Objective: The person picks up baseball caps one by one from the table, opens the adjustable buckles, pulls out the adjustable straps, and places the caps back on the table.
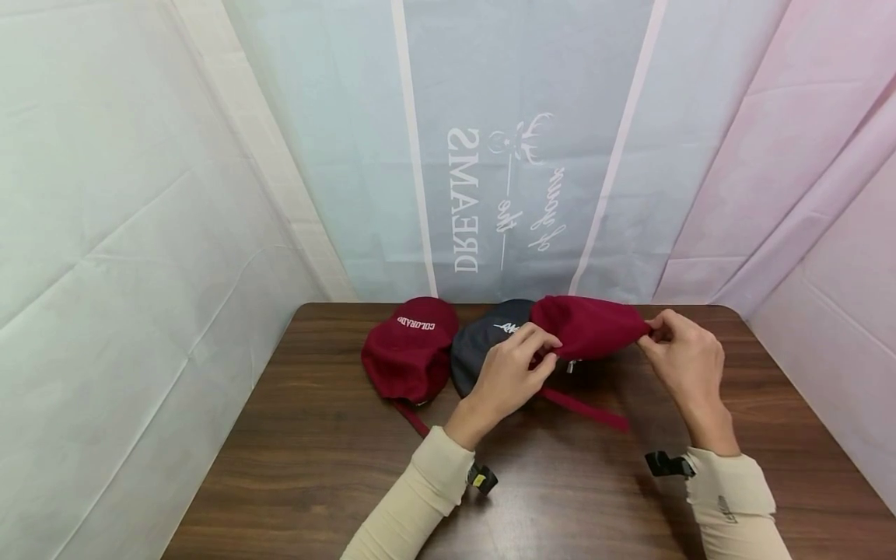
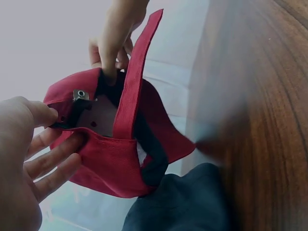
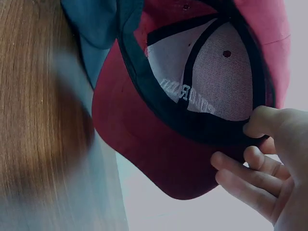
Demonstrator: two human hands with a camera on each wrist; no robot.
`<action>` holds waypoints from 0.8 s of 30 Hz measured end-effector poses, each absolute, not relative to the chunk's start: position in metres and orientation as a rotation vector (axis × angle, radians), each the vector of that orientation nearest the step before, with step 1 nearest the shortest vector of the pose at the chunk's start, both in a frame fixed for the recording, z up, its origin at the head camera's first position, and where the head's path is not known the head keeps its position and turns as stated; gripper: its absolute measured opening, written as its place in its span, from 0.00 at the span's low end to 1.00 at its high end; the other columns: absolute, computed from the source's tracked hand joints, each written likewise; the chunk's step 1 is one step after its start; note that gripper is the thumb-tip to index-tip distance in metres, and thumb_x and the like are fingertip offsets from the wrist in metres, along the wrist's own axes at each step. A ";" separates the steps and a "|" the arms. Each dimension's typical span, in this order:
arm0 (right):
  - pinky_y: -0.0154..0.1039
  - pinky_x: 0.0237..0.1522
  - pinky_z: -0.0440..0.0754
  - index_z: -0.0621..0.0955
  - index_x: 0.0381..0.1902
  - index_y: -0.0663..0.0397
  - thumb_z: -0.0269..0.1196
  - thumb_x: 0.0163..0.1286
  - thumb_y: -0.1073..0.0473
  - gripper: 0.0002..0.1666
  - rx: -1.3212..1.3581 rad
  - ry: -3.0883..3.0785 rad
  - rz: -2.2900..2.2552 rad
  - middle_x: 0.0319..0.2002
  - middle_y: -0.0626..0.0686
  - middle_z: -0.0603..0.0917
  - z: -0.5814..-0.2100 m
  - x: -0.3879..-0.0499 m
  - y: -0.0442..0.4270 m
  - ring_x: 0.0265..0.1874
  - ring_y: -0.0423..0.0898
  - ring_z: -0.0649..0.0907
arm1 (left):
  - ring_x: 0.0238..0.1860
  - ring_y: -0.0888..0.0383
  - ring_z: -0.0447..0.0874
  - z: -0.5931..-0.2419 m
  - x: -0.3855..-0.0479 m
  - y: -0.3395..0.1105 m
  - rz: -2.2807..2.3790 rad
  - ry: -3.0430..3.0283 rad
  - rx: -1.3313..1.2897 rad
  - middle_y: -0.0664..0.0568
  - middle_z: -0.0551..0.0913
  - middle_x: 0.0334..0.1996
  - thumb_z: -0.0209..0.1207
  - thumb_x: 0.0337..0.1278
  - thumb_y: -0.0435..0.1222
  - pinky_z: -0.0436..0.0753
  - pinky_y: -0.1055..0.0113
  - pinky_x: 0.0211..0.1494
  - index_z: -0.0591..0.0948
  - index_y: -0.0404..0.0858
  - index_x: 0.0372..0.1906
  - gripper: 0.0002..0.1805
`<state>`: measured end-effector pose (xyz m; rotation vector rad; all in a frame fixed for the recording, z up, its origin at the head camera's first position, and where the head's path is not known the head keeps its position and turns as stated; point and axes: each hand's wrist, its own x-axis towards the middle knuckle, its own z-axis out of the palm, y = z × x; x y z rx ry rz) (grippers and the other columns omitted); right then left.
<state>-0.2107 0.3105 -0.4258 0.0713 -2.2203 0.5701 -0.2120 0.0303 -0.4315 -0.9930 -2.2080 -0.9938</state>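
Observation:
My two hands hold up a dark red cap (image 1: 591, 330) above the table's far side. The left hand (image 1: 511, 369) pinches its edge beside the back opening, near a metal buckle (image 2: 81, 95). With thumb and fingers, the right hand (image 1: 686, 358) grips the rim near the brim (image 3: 154, 154). The cap's underside and inner lining (image 3: 221, 72) face the right wrist camera, with lettering showing through in reverse. A loose red strap (image 1: 588, 410) hangs from the back. Partly behind the left hand and the held cap lies a dark navy cap (image 1: 479, 350) with white script.
Left of the navy cap, touching it, another dark red cap (image 1: 402, 350) lettered COLORADO lies on the brown wooden table (image 1: 294, 459), its strap trailing toward the front. A printed cloth (image 1: 518, 78) hangs behind the table, and pale cloth walls (image 1: 126, 272) flank it.

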 end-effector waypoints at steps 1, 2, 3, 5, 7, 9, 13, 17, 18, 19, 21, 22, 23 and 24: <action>0.47 0.22 0.68 0.83 0.25 0.55 0.70 0.52 0.66 0.05 0.066 -2.238 0.580 0.21 0.55 0.86 -0.427 -0.210 0.311 0.17 0.48 0.78 | 0.37 0.66 0.84 -0.433 -0.211 0.031 -0.993 -2.208 -0.995 0.57 0.85 0.43 0.64 0.69 0.31 0.79 0.83 0.43 0.86 0.44 0.46 0.07; 0.47 0.22 0.69 0.83 0.26 0.54 0.71 0.52 0.66 0.05 0.058 -2.259 0.589 0.21 0.55 0.86 -0.428 -0.210 0.311 0.18 0.52 0.80 | 0.37 0.66 0.84 -0.434 -0.211 0.031 -0.996 -2.208 -0.998 0.57 0.85 0.43 0.64 0.69 0.31 0.79 0.83 0.43 0.87 0.44 0.46 0.07; 0.47 0.22 0.69 0.83 0.26 0.54 0.71 0.52 0.66 0.05 0.048 -2.280 0.598 0.21 0.55 0.86 -0.429 -0.209 0.312 0.19 0.55 0.81 | 0.37 0.66 0.84 -0.434 -0.210 0.032 -0.997 -2.207 -1.002 0.57 0.85 0.43 0.64 0.69 0.31 0.79 0.83 0.43 0.87 0.44 0.46 0.07; 0.48 0.23 0.69 0.83 0.27 0.53 0.71 0.52 0.65 0.06 0.031 -2.322 0.610 0.22 0.55 0.86 -0.431 -0.208 0.313 0.21 0.58 0.82 | 0.38 0.66 0.83 -0.437 -0.209 0.033 -0.996 -2.210 -1.013 0.57 0.85 0.43 0.65 0.68 0.31 0.79 0.82 0.43 0.87 0.44 0.46 0.07; 0.47 0.23 0.68 0.84 0.28 0.52 0.70 0.53 0.65 0.05 0.007 -2.366 0.618 0.23 0.54 0.86 -0.432 -0.207 0.315 0.22 0.57 0.82 | 0.38 0.66 0.83 -0.439 -0.209 0.033 -0.989 -2.213 -1.025 0.58 0.85 0.43 0.65 0.68 0.31 0.79 0.82 0.43 0.87 0.45 0.46 0.08; 0.46 0.23 0.67 0.84 0.30 0.51 0.70 0.52 0.65 0.06 -0.011 -2.415 0.615 0.24 0.54 0.86 -0.433 -0.206 0.317 0.22 0.57 0.82 | 0.38 0.67 0.83 -0.440 -0.209 0.034 -0.979 -2.216 -1.036 0.59 0.85 0.42 0.65 0.67 0.31 0.79 0.81 0.43 0.87 0.45 0.46 0.08; 0.45 0.22 0.67 0.85 0.33 0.51 0.72 0.53 0.66 0.09 -0.006 -2.515 0.609 0.25 0.54 0.86 -0.434 -0.205 0.321 0.22 0.56 0.82 | 0.38 0.66 0.84 -0.443 -0.207 0.037 -0.958 -2.228 -1.053 0.59 0.85 0.42 0.66 0.66 0.30 0.78 0.81 0.42 0.87 0.46 0.46 0.09; 0.45 0.21 0.67 0.84 0.34 0.50 0.73 0.54 0.66 0.10 0.012 -2.595 0.606 0.26 0.53 0.85 -0.437 -0.203 0.325 0.23 0.54 0.81 | 0.37 0.66 0.84 -0.446 -0.204 0.040 -0.952 -2.254 -1.076 0.59 0.85 0.42 0.66 0.66 0.30 0.76 0.82 0.39 0.87 0.46 0.46 0.09; 0.45 0.22 0.67 0.84 0.34 0.50 0.73 0.55 0.65 0.10 0.014 -2.612 0.603 0.26 0.53 0.85 -0.438 -0.203 0.325 0.24 0.53 0.81 | 0.37 0.66 0.84 -0.447 -0.203 0.040 -0.949 -2.263 -1.081 0.59 0.85 0.42 0.66 0.66 0.30 0.75 0.83 0.39 0.87 0.46 0.47 0.09; 0.45 0.22 0.67 0.83 0.34 0.49 0.73 0.55 0.65 0.11 0.016 -2.628 0.600 0.26 0.52 0.84 -0.439 -0.203 0.326 0.24 0.53 0.81 | 0.36 0.66 0.83 -0.448 -0.202 0.041 -0.947 -2.272 -1.088 0.59 0.84 0.42 0.66 0.66 0.31 0.74 0.83 0.39 0.87 0.46 0.47 0.09; 0.44 0.22 0.66 0.82 0.35 0.49 0.73 0.56 0.65 0.12 0.029 -2.663 0.588 0.25 0.51 0.82 -0.441 -0.203 0.329 0.24 0.53 0.80 | 0.36 0.68 0.83 -0.449 -0.201 0.042 -0.938 -2.289 -1.100 0.59 0.84 0.42 0.66 0.67 0.31 0.74 0.84 0.39 0.87 0.46 0.46 0.09; 0.44 0.22 0.66 0.81 0.35 0.49 0.73 0.56 0.65 0.12 0.038 -2.679 0.581 0.24 0.51 0.81 -0.442 -0.202 0.330 0.24 0.53 0.80 | 0.37 0.68 0.83 -0.450 -0.200 0.043 -0.932 -2.295 -1.105 0.59 0.85 0.41 0.66 0.67 0.31 0.74 0.84 0.40 0.87 0.46 0.46 0.08; 0.44 0.22 0.66 0.80 0.35 0.49 0.73 0.56 0.64 0.12 0.045 -2.695 0.576 0.24 0.50 0.81 -0.442 -0.202 0.331 0.24 0.53 0.79 | 0.37 0.68 0.82 -0.450 -0.200 0.043 -0.924 -2.302 -1.111 0.59 0.85 0.42 0.66 0.67 0.32 0.74 0.84 0.40 0.87 0.46 0.46 0.08; 0.44 0.21 0.66 0.80 0.36 0.49 0.73 0.56 0.64 0.13 0.051 -2.714 0.572 0.24 0.50 0.80 -0.443 -0.202 0.332 0.24 0.53 0.79 | 0.36 0.68 0.82 -0.451 -0.199 0.044 -0.913 -2.309 -1.116 0.60 0.85 0.41 0.66 0.67 0.32 0.74 0.85 0.40 0.87 0.46 0.46 0.08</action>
